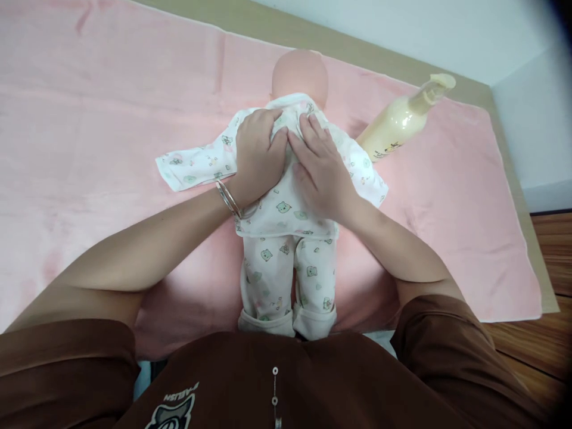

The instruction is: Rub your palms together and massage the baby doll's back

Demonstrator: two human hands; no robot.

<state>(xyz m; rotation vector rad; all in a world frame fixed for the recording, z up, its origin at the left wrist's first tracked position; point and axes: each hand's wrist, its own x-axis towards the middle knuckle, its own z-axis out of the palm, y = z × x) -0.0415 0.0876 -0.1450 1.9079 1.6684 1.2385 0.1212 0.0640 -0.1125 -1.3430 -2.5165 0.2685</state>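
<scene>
A baby doll [300,74] lies face down on a pink blanket, its bald head pointing away from me. It wears a white top [281,220] with small green and pink animal prints and matching trousers [268,274] with rolled cuffs. My left hand [261,152] rests on the left of the doll's upper back, fingers laid on the cloth. On the right of the back lies my right hand [322,161], flat with its fingers stretched out. Both hands touch the top, and their fingertips are close together. The doll's face and hands are hidden.
The pink blanket [111,119] covers most of the table [357,47]. A pale yellow pump bottle [395,122] stands right of the doll, near its sleeve. A white wall [469,36] rises behind the table. Wooden flooring [554,250] shows at the right.
</scene>
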